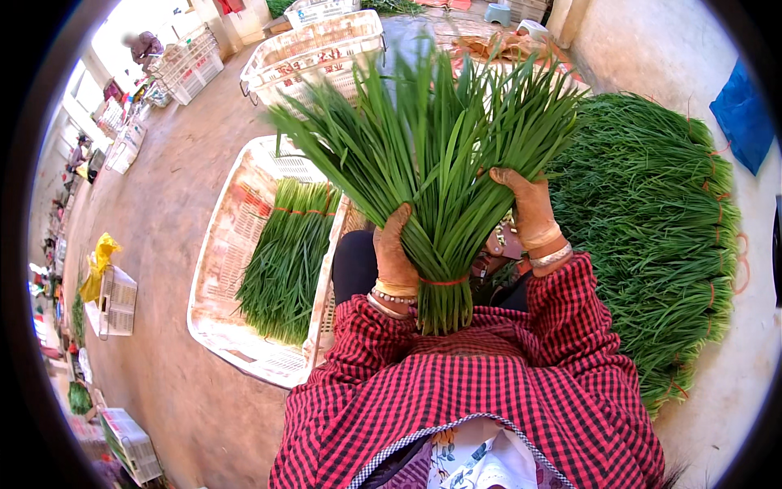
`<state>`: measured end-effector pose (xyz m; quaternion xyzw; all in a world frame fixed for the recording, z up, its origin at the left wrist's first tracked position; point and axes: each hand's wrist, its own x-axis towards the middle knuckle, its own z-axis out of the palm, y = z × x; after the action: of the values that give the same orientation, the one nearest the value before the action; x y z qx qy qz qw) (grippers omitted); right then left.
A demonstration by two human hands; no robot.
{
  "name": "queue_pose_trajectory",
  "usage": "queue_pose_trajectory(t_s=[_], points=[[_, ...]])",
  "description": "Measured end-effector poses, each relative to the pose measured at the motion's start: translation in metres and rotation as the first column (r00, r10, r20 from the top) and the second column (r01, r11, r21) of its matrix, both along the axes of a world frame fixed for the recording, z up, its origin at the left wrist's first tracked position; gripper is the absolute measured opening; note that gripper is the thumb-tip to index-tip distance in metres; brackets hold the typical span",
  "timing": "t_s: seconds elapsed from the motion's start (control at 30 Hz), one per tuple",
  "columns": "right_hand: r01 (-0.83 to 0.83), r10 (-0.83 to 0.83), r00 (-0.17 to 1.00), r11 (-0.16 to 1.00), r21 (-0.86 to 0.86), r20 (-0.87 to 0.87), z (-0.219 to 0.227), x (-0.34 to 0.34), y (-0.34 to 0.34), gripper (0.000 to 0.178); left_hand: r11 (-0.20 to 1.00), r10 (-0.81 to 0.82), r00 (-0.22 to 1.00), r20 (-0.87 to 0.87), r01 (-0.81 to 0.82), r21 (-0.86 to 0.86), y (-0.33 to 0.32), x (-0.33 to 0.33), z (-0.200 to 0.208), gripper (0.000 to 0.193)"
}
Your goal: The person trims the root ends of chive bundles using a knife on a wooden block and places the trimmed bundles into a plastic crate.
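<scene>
A bunch (444,220) of long green leaves is held upright over the lap, between the left hand (395,257) and the right hand (529,212). The bunch is bound near its pale base by a red band (443,281). Its left side is gripped just above the band by the left hand, while its right side is gripped higher up by the right hand. Both grips are closed on the leaves, though most of the fingers are hidden behind them. Above the hands the leaves are spread into a wide fan, and the tips at the left are blurred.

A beaded bracelet (394,298) is worn on the left wrist. Both forearms are covered by checked sleeves (562,301) in red and black.

Beside the left knee a white crate (210,285) is set on the floor (175,350), and tied leaves (285,269) are laid inside it. At the right, a large pile (643,253) of similar leaves is heaped near a pale wall, by which a blue sheet (743,114) is seen. A small crate (122,306) at the far left is topped by a yellow bag, or perhaps a cloth (100,265).
</scene>
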<state>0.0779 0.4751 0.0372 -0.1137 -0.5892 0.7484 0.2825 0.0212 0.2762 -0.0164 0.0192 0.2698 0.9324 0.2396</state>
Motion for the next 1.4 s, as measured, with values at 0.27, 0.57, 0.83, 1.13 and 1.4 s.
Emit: queue_pose_trajectory(t_s=[0.27,0.57,0.83,1.13,1.4], points=[[-0.301,0.301,0.954,0.953,0.046,0.008,-0.023,0.021,0.009,0.056,0.999,0.052,0.996,-0.071,-0.053,-0.008,0.003,-0.004,0.021,0.037],[-0.461,0.52,0.84,0.834,-0.303,0.153,-0.049,0.043,-0.061,0.055,0.979,-0.165,0.981,-0.106,0.149,-0.142,-0.02,-0.047,0.01,0.04],[-0.427,0.473,0.853,0.876,-0.226,0.221,-0.062,0.037,-0.041,0.05,0.689,-0.477,0.87,0.123,0.457,-0.563,-0.054,-0.03,-0.053,0.059],[-0.576,0.568,0.76,0.814,-0.078,0.315,-0.048,0.024,-0.084,0.092,0.953,-0.298,0.942,0.155,0.301,0.004,-0.024,-0.001,-0.005,0.045],[-0.893,0.514,0.391,0.412,0.18,0.764,-0.044,0.062,-0.095,0.106,1.0,-0.006,0.981,0.195,0.002,0.02,-0.081,-0.045,-0.019,0.058]])
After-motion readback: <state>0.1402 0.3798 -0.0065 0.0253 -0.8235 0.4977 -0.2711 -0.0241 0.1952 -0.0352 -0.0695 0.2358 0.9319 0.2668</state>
